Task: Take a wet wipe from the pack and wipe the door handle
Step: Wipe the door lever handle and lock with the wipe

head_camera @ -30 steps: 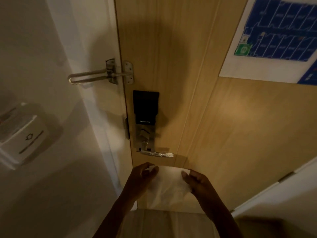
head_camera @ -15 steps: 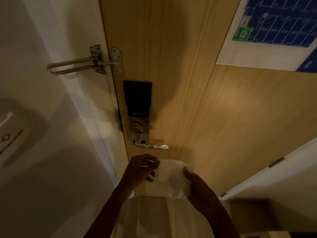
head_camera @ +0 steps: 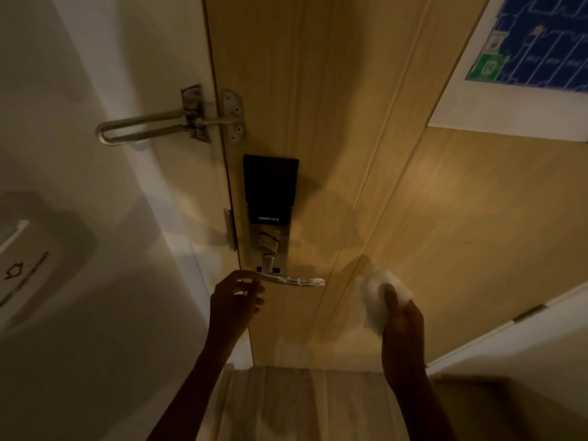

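Two hands: our right hand [head_camera: 402,326] is gripping the wet wipe [head_camera: 378,297] at the door handle's [head_camera: 292,280] four o'clock; our left hand [head_camera: 235,300] is hanging loose, holding nothing.

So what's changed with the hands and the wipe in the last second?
The left hand let go of the wipe and rose, empty, to the pivot end of the door handle. The right hand alone now holds the wipe, bunched, out to the handle's right. Handle, smart lock and swing latch are unchanged.
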A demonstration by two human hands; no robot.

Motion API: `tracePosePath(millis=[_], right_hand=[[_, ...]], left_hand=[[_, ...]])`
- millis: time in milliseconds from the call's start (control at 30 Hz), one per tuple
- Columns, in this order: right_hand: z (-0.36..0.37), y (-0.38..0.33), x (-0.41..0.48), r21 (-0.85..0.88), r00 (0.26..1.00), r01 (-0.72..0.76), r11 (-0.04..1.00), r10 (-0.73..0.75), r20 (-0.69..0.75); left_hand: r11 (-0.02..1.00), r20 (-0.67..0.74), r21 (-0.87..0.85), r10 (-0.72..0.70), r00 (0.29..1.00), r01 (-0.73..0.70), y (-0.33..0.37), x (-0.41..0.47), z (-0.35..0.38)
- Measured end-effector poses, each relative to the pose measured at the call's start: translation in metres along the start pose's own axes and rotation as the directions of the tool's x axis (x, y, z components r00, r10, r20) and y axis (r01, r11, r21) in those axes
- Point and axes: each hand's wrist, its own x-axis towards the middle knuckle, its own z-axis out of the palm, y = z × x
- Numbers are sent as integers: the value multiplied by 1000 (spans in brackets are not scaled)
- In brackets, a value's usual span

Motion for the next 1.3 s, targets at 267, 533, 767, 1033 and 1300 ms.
tracePosePath(millis=[267,533,767,1033,1300], right_hand=[[59,53,9,-564,636,768,303,-461,619],[64,43,14,-589,748,664,461,-399,530],[59,51,36,-540,671,738,405,-351,653],[58,48,42,-508,746,645,571,-326,581],[79,45,40,-491,915,340,802,-163,368]], left_hand=[[968,-70,200,166,984,-149,1,25,12],[965,-26,196,185,982,-176,1,31,5],[961,14,200,190,982,-189,-1,35,3],[972,24,169,162,987,-164,-4,37,2],[982,35,115,145,989,-148,-4,36,1]])
